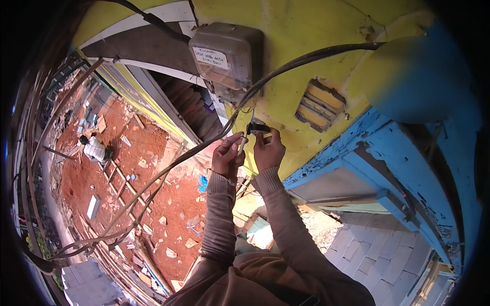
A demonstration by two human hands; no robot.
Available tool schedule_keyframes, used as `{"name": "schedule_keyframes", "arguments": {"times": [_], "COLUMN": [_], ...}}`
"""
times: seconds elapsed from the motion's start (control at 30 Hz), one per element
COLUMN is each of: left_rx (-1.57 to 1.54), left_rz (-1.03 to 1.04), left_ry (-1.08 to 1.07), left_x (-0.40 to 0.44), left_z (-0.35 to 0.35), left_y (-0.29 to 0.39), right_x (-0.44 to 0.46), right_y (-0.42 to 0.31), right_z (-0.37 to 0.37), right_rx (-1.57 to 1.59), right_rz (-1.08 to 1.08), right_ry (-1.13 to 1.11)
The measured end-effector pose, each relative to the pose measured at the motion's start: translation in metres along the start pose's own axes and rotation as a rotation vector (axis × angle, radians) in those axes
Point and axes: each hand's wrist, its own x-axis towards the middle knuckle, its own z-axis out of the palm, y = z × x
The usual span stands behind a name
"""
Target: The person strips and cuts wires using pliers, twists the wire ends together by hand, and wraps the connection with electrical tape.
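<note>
Below a grey meter box (227, 56) on the yellow wall, both hands are raised close together. My left hand (227, 155) is closed, its fingertips pinching a thin pale cable end (243, 145). My right hand (269, 150) is closed on a black piece (259, 128), perhaps tape or a connector, which touches the cable at its left end. A thin blue wire (252, 115) runs up from there towards the box. Just above the hands, a thick black cable (306, 57) passes diagonally in front of the box's lower edge.
A slotted vent (320, 105) is in the wall at right, beside blue peeling woodwork (352, 158). Far below on the left, a person (94, 149) crouches on red soil near a wooden ladder (127, 187). Loose cables (120, 232) hang at lower left.
</note>
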Motion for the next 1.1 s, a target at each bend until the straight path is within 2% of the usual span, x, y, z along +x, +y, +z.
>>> {"name": "schedule_keyframes", "arguments": {"times": [0.17, 0.23, 0.27, 0.3, 0.37, 0.4, 0.5, 0.57, 0.6, 0.67, 0.7, 0.73, 0.77, 0.8, 0.83, 0.93, 1.0, 1.1], "left_rx": [0.055, -0.097, -0.059, -0.059, -0.18, -0.18, -0.176, -0.138, -0.136, -0.042, 0.051, 0.099, 0.097, 0.195, 0.294, 0.289, 0.287, 0.209], "left_rz": [-0.049, -0.147, -0.167, -0.165, -0.188, -0.187, -0.197, -0.116, -0.132, -0.105, -0.076, -0.02, -0.016, 0.005, 0.022, 0.019, 0.038, 0.009], "left_ry": [0.022, -0.043, -0.009, -0.008, -0.145, -0.147, -0.117, -0.067, -0.157, -0.17, -0.179, -0.343, -0.342, -0.373, -0.404, -0.437, -0.482, -0.407], "left_x": [0.003, 0.004, 0.008, 0.009, 0.011, 0.011, 0.01, 0.008, 0.009, 0.008, 0.008, 0.008, 0.009, 0.009, 0.009, 0.013, 0.014, 0.012], "left_z": [-0.008, -0.009, -0.013, -0.012, -0.009, -0.007, -0.001, 0.004, -0.001, -0.008, -0.011, -0.014, -0.016, -0.014, -0.014, -0.02, -0.02, -0.013], "left_y": [-0.006, -0.002, -0.003, -0.002, 0.0, 0.0, -0.001, -0.005, -0.006, -0.013, -0.015, -0.014, -0.015, -0.013, -0.012, -0.013, -0.013, -0.008], "right_x": [0.007, 0.008, 0.009, 0.01, 0.015, 0.018, 0.025, 0.026, 0.026, 0.025, 0.024, 0.023, 0.023, 0.023, 0.023, 0.034, 0.045, 0.051], "right_y": [0.013, 0.018, 0.021, 0.027, 0.038, 0.04, 0.044, 0.03, 0.026, 0.017, 0.009, -0.001, -0.012, -0.03, -0.043, -0.064, -0.062, -0.058], "right_z": [0.023, 0.029, 0.03, 0.032, 0.034, 0.033, 0.026, 0.01, 0.004, -0.008, -0.017, -0.027, -0.036, -0.045, -0.051, -0.048, -0.04, -0.035], "right_rx": [-0.005, -0.133, -0.202, -0.201, -0.021, 0.039, -0.03, -0.362, -0.362, -0.452, -0.453, -0.315, -0.178, -0.11, -0.112, -0.191, -0.221, -0.256], "right_rz": [0.007, -0.065, -0.084, -0.085, -0.076, -0.072, -0.234, -0.406, -0.405, -0.321, -0.325, -0.311, -0.296, -0.311, -0.309, -0.645, -0.687, -0.719], "right_ry": [-0.118, -0.263, -0.302, -0.302, -0.467, -0.521, -0.631, -0.638, -0.637, -0.544, -0.544, -0.445, -0.345, -0.398, -0.4, -0.409, -0.437, -0.431]}}
